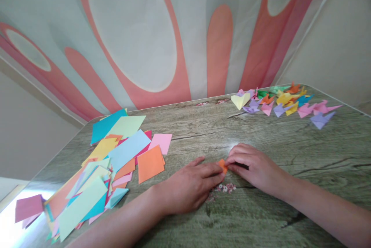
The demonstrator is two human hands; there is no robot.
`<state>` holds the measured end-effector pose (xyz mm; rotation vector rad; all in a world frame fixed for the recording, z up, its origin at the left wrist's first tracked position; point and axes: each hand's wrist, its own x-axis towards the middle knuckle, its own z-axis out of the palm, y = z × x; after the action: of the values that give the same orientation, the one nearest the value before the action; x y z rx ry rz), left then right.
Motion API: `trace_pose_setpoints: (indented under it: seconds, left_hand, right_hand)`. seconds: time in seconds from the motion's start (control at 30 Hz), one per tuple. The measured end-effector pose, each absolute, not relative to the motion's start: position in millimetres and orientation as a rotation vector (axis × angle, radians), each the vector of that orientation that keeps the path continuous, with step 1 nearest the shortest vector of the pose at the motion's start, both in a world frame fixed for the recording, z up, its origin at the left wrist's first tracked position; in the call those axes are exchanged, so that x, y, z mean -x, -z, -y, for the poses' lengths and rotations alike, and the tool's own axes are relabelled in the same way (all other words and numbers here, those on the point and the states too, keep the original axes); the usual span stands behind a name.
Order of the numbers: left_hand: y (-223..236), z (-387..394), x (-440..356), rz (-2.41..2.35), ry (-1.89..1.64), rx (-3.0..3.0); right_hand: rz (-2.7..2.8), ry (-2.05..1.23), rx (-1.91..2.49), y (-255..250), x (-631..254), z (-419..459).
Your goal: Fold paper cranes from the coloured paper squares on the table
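One small, bright orange paper (223, 165), partly covered, lies below and right of frame centre; my right hand (255, 167) pinches its edge; my left hand (191, 184) touches it, whether gripping I cannot tell.

The small paper (223, 165) is orange, the tabletop (290, 136) wood-grained grey-brown
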<state>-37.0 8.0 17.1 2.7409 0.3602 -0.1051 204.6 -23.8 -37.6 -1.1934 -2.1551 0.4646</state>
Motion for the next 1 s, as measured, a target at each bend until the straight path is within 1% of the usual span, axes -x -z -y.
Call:
trace_pose_setpoints:
  seconds: [0.53, 1.0]
  left_hand:
    - [-21.6, -7.3, 36.1, -0.365, 0.040, -2.698]
    - [-21.7, -6.1, 33.0, -0.340, -0.021, -2.708]
  right_hand:
    - [2.178, -0.525, 1.234, 34.3, -204.2, 22.8]
    - [2.353, -0.359, 1.185, 18.0, -203.5, 29.5]
